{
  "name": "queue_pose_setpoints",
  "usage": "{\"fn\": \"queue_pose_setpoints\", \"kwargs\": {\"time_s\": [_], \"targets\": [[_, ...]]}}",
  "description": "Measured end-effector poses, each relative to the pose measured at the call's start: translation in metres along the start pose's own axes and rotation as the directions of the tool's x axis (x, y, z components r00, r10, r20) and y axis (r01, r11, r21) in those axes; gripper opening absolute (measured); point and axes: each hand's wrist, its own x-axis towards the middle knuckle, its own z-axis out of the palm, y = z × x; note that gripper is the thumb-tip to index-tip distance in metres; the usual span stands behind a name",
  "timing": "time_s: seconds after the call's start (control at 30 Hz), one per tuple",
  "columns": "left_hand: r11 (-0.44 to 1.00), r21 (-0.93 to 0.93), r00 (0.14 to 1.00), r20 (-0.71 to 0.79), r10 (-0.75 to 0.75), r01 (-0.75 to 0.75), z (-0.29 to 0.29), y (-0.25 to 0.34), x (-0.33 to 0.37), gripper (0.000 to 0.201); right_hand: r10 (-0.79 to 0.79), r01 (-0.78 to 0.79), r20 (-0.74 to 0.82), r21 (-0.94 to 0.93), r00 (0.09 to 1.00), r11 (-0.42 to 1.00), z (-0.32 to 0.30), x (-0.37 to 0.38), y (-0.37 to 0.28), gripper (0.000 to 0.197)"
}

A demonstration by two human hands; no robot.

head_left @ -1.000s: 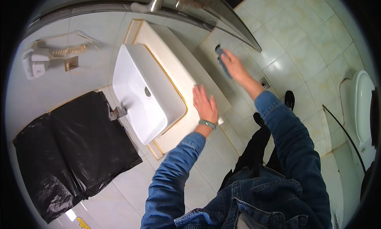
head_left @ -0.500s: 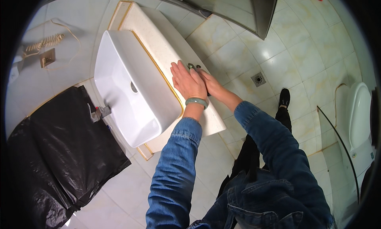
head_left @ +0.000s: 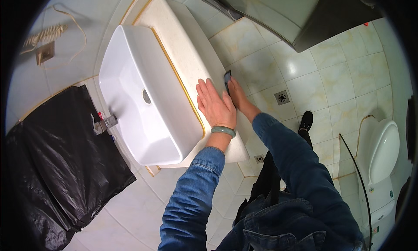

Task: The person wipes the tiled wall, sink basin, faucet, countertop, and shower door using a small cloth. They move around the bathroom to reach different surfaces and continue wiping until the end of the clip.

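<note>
My left hand (head_left: 216,105) lies flat on the cream countertop (head_left: 185,44), its fingers stretched out and nothing in its grasp. A green bangle (head_left: 223,131) circles that wrist. Just past the counter's right edge, my right hand (head_left: 237,94) grips a slim dark object that looks like a phone (head_left: 227,77); its upper end shows beyond the fingers, while the lower part is hidden. Left of my hands, a white rectangular basin (head_left: 174,116) stands on the counter, with a metal faucet (head_left: 103,124) at its left side.
Black plastic sheeting (head_left: 65,164) hangs at the lower left, near a wall socket (head_left: 45,53) and coiled cord (head_left: 48,35). A dark-framed glass panel (head_left: 270,11) crosses the top. A floor drain (head_left: 282,97) and a white toilet (head_left: 383,151) are to the right.
My hands, which were pressed close together, have moved apart. The left now rests flatter on the counter, and the dark object in my right hand shows more clearly. The view has shifted slightly.
</note>
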Motion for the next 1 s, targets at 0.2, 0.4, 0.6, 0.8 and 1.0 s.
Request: {"fn": "queue_pose_setpoints", "kwargs": {"time_s": [0.2, 0.4, 0.6, 0.8, 1.0], "targets": [[0.999, -0.016, 0.999, 0.018, -0.028, 0.029, -0.001, 0.002, 0.001, 0.060, -0.425, 0.426, 0.036, -0.114, 0.905, 0.898, 0.015, -0.003, -0.027, 0.043], [0.999, -0.017, 0.998, 0.051, -0.029, 0.030, -0.002, 0.001, 0.001, 0.061, -0.383, 0.380, -0.045, -0.064, 0.923, 0.923, 0.033, 0.090, -0.072, 0.041], [1.000, -0.021, 0.999, 0.038, -0.022, 0.023, -0.003, 0.002, 0.001, 0.062, -0.228, 0.222, -0.057, -0.088, 0.972, 0.971, 0.021, 0.034, -0.038, 0.040], [0.998, -0.047, 0.999, 0.041, -0.032, 0.034, -0.002, 0.001, 0.001, 0.063, -0.514, 0.515, -0.029, 0.042, 0.857, 0.856, 0.030, 0.045, -0.064, 0.035], [0.998, -0.044, 0.998, 0.045, -0.036, 0.038, -0.004, 0.001, 0.001, 0.064, -0.206, 0.209, 0.061, -0.044, 0.977, 0.977, 0.027, 0.119, -0.086, 0.046]]}}
